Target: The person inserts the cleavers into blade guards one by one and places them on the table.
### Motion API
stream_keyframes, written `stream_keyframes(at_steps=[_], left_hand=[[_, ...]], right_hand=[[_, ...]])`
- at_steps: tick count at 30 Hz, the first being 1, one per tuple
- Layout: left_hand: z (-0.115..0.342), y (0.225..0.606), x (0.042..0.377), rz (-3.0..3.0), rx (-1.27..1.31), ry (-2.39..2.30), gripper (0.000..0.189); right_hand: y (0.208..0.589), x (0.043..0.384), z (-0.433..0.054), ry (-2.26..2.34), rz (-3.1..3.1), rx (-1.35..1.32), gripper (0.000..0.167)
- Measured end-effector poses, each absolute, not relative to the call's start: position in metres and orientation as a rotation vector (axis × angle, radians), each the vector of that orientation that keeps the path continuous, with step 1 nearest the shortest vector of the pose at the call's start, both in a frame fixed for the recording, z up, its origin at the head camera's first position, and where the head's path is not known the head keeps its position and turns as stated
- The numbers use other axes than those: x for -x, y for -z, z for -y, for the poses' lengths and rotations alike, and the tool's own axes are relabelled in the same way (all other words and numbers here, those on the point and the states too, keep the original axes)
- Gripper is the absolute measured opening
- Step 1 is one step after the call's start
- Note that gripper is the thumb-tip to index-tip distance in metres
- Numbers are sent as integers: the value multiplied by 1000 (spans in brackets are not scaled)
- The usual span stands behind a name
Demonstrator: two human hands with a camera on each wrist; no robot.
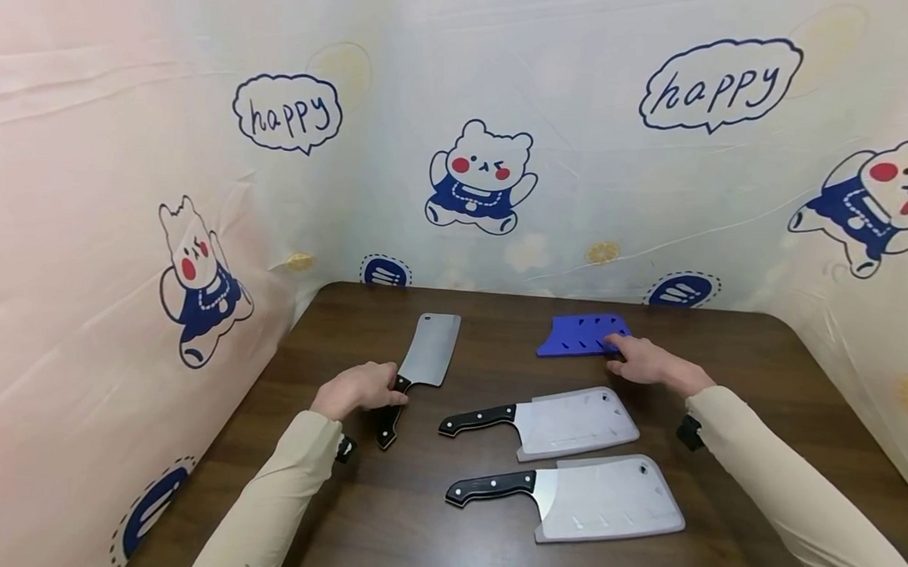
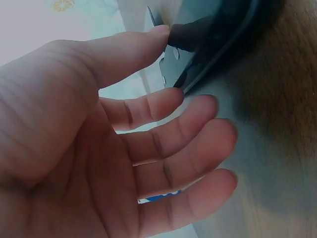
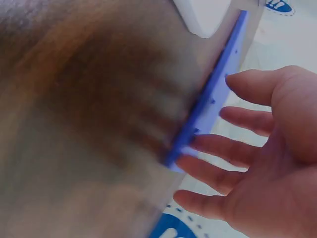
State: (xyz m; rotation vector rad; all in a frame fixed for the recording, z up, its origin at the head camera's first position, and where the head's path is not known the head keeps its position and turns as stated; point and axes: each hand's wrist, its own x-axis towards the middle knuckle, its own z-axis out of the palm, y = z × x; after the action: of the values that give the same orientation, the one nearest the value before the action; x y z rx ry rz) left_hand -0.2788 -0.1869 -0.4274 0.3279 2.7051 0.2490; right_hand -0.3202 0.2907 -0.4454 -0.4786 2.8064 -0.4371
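My left hand (image 1: 358, 390) is over the black handle (image 1: 391, 423) of a bare cleaver, its blade (image 1: 432, 349) pointing away on the table. In the left wrist view, the thumb and index fingertips are at the handle (image 2: 171, 67), spread apart, while the other fingers bend loosely below. At the back right, my right hand (image 1: 646, 363) reaches a blue blade sheath (image 1: 578, 334) dotted with small slots. The right wrist view has its fingers extended and parted, fingertips right at the sheath (image 3: 210, 101). Neither hand is curled round anything.
Two more black-handled cleavers lie in front of the sheath, their blades inside translucent white sheaths: one nearer the middle (image 1: 578, 423), the other close to the front (image 1: 608, 499). A printed cloth (image 1: 578, 179) hangs round the brown table (image 1: 386, 515) at the back and sides.
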Motion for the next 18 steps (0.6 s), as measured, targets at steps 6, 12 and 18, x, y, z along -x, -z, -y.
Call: stream_keyframes(at_steps=[6,12,18], left_hand=[[194,426,279,-2681,-316,-275,26],[200,425,278,-2648,-314,-241,21],[203,421,277,-2595,-311,-207,17]], right_hand=[[437,320,-284,353,-2836,513,37],[436,322,-283,367,-2873,501,35],[446,324,-292,356,-2854,419,63]])
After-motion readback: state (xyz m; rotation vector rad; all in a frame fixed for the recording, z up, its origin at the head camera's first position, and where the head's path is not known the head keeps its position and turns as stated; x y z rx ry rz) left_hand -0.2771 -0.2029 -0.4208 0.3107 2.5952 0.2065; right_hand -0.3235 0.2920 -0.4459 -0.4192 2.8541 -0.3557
